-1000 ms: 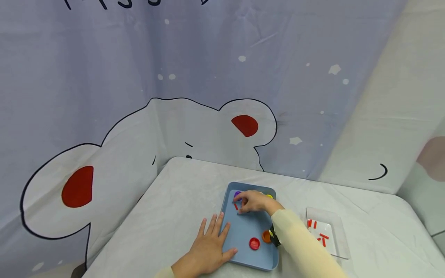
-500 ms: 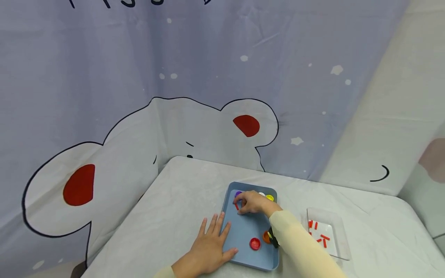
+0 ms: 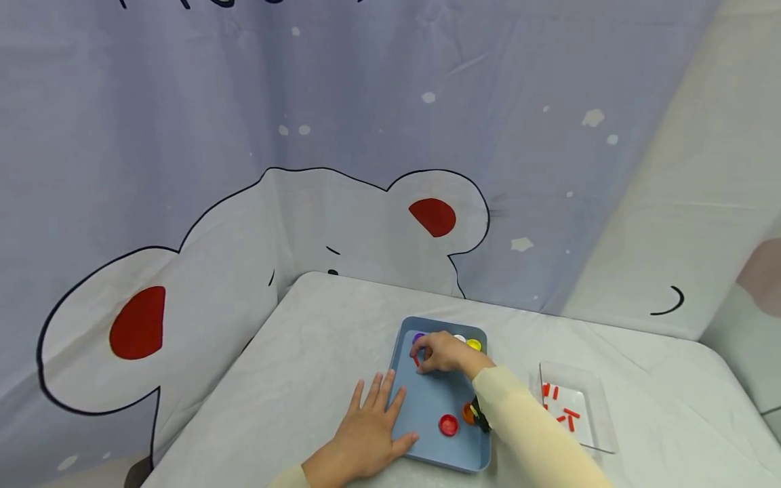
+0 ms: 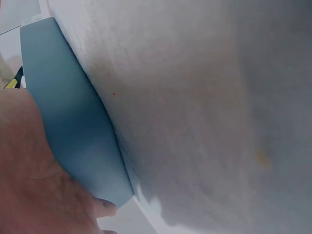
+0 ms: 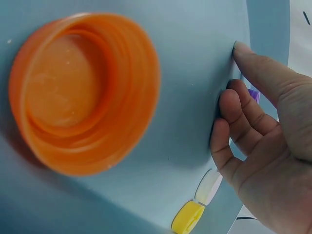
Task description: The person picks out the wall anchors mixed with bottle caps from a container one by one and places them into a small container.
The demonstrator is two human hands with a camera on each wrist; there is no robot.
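A small red stick (image 3: 417, 361) lies between the thumb and index finger of my right hand (image 3: 444, 352), over the far left part of the blue tray (image 3: 427, 400). The fingertips seem to hold it by its ends. In the right wrist view the right hand (image 5: 265, 126) has bent fingers low against the tray, and the stick is hidden. My left hand (image 3: 364, 434) lies with fingers spread at the tray's left edge, its thumb over the rim. Beyond the right hand are purple (image 3: 418, 337), white (image 3: 459, 338) and yellow (image 3: 473, 345) caps, the purple one partly covered.
A red cap (image 3: 448, 425) and an orange cap (image 3: 469, 413) sit in the near part of the tray, the orange one beside the right wrist. A clear box (image 3: 601, 413) with several red sticks stands to the right on the white-covered table (image 3: 329, 339).
My right fingertips have closed in slightly about the red stick, shifting a little to the right. The left hand stays in place on the tray's edge.
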